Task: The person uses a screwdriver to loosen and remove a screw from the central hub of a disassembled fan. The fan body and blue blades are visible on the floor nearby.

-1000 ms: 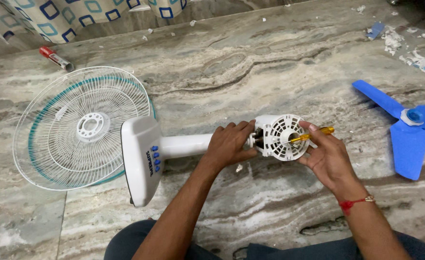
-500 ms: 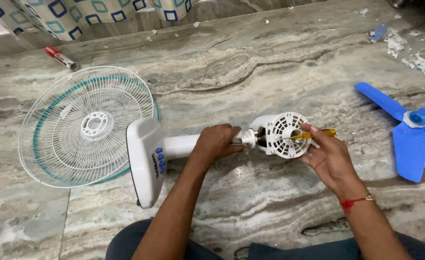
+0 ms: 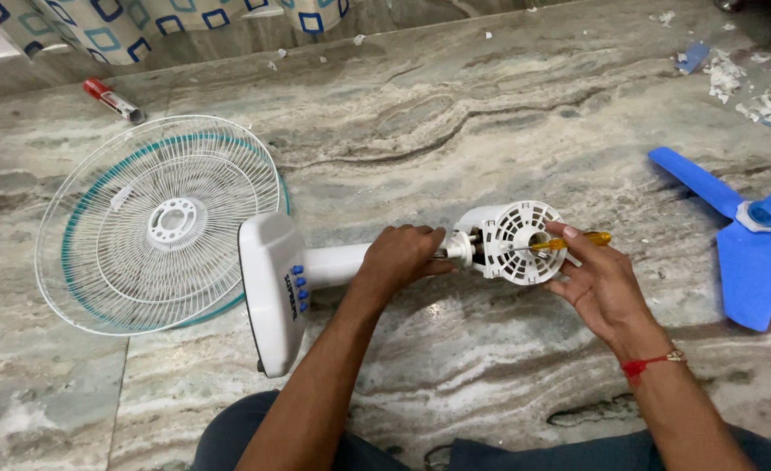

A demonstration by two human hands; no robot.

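Note:
A white table fan body lies on its side on the marble floor, its base (image 3: 272, 292) at the left and its motor housing (image 3: 514, 240) at the right. My left hand (image 3: 400, 258) is wrapped around the neck just left of the motor. My right hand (image 3: 596, 283) holds a yellow-handled screwdriver (image 3: 568, 242), whose tip points into the face of the motor housing.
A white and teal fan grille (image 3: 154, 222) lies flat at the left. Blue fan blades (image 3: 739, 234) rest at the right edge. A red and white marker (image 3: 111, 98) lies at the back left, paper scraps (image 3: 747, 83) at the back right, a patterned cloth (image 3: 141, 22) along the top.
Both hands keep their hold on the fan neck and the screwdriver. The view has shifted slightly, and the screwdriver sits a little differently against the motor housing.

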